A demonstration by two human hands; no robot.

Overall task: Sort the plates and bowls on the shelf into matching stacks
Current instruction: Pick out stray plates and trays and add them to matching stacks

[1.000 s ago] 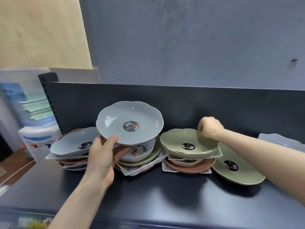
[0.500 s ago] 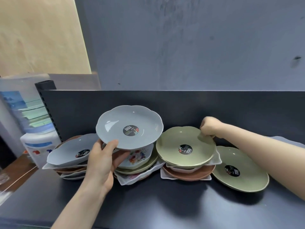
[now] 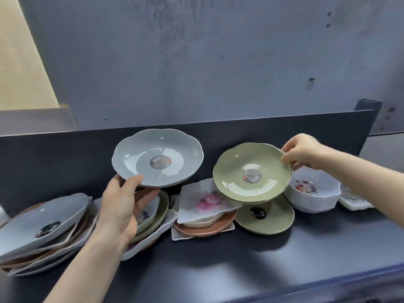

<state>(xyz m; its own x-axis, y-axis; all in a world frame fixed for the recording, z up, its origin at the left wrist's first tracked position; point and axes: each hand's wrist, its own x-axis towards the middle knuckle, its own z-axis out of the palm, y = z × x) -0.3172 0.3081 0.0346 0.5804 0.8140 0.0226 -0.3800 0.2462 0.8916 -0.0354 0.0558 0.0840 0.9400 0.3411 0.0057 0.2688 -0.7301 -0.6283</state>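
Note:
My left hand grips the near rim of a grey scalloped plate, lifted and tilted above a mixed pile. My right hand pinches the far rim of a green scalloped plate, raised off its stack. Under it another green plate lies flat on the dark shelf. A white floral square dish tops a brown plate. At far left a second grey plate crowns a pile of brown and white plates.
A stack of white floral bowls stands at the right, with a flat white dish beyond it. The shelf's dark back panel rises behind the dishes. The shelf's front edge runs along the bottom right.
My right hand has lifted the green plate off its stack and carried it right, uncovering the floral square dish. The grey plate stays raised in my left hand. The view has shifted right.

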